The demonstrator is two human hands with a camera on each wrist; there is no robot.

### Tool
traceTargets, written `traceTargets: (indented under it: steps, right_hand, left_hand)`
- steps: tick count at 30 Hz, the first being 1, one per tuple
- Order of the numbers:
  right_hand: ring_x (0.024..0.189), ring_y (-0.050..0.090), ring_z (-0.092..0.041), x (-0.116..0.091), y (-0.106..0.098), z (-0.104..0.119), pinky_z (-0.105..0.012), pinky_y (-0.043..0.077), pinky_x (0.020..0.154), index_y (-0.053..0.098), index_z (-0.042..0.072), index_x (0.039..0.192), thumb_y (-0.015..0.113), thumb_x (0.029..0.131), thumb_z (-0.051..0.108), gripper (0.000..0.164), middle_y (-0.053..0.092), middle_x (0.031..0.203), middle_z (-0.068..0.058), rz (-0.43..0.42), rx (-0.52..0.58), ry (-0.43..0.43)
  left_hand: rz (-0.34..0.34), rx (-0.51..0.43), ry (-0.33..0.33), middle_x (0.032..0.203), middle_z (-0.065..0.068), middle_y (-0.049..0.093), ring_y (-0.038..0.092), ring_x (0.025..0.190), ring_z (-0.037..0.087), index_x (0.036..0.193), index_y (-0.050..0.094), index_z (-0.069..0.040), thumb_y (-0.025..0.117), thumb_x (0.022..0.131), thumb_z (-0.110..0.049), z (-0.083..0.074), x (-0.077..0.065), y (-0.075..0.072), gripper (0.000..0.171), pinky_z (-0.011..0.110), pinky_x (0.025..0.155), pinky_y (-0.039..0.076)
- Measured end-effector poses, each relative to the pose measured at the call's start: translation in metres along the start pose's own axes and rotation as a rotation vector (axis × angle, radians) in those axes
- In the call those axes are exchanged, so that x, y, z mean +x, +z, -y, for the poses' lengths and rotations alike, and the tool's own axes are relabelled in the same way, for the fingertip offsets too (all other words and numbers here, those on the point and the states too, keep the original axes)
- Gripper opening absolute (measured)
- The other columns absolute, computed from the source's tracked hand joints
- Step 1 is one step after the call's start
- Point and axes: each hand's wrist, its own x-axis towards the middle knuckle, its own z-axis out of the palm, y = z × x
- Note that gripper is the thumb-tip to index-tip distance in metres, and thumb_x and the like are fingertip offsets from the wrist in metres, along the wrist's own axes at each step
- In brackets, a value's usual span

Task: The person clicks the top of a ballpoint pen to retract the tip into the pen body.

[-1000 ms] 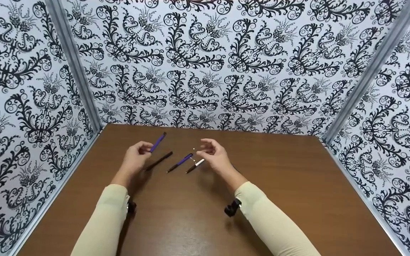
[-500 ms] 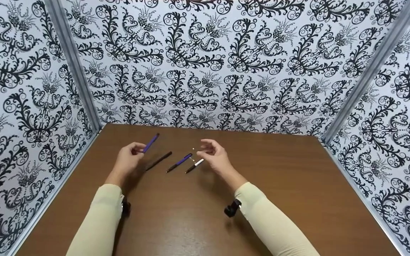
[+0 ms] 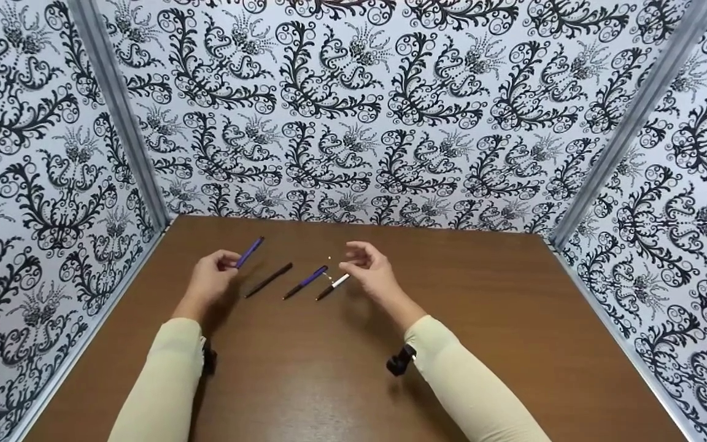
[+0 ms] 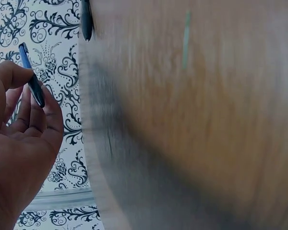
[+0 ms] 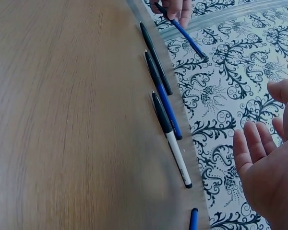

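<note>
As I look down through the head camera, a brown wood-grain table spreads below me, a soft sheen at its near side, closed in by a back wall, a left wall and a right wall, all white with black scrolls; a grey post stands at each far corner. The left hand pinches the held pen, purple-blue, off to the left above the table. Between the hands a black pen, a blue pen and a white pen lie slanted, roughly parallel and apart. The right hand, near the white pen, holds nothing, fingers loosely bent. Pale sleeves cover both forearms. From the left wrist I get a motion-smeared table under a broad dark shadow, the patterned wall beyond its edge, and the held pen gripped between thumb and fingers. From the right wrist the tabletop runs sharper, its grain plain; the three pens lie along the far margin, and the end of another blue one, the cut-off pen, enters at the bottom. There the right hand's fingers are relaxed, clear of every pen.
</note>
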Motion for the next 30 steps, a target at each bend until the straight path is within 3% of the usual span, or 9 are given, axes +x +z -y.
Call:
traceTargets:
  steps: [5,12,30]
  right_hand:
    - [0.102,0.071,-0.023,-0.001,-0.001,0.0,-0.026,0.059,0.09,0.068,-0.003,0.138,0.083,0.094,0.0,0.047,0.074,0.119,-0.018,0.0,0.003,0.002]
    - [0.105,0.07,-0.028,-0.001,-0.003,0.0,-0.026,0.057,0.089,0.068,-0.003,0.138,0.083,0.094,0.001,0.046,0.073,0.12,-0.018,-0.007,0.007,0.009]
    - [0.106,0.071,-0.031,-0.003,-0.011,0.004,-0.027,0.059,0.09,0.069,-0.003,0.137,0.083,0.095,0.002,0.044,0.074,0.12,-0.019,-0.005,-0.043,0.009]
  left_hand:
    - [0.004,0.031,-0.025,0.118,0.023,0.07,0.065,0.11,0.035,0.13,0.072,0.006,0.063,0.103,0.005,0.002,-0.001,-0.001,0.028,0.034,0.091,0.052]
    - [0.001,0.082,-0.043,0.115,0.021,0.072,0.065,0.106,0.033,0.126,0.074,0.006,0.065,0.102,0.004,0.004,-0.003,-0.002,0.025,0.033,0.086,0.052]
    - [0.048,0.147,-0.047,0.121,0.025,0.072,0.066,0.111,0.039,0.126,0.075,0.006,0.064,0.107,0.003,0.003,0.0,0.001,0.022,0.05,0.096,0.055]
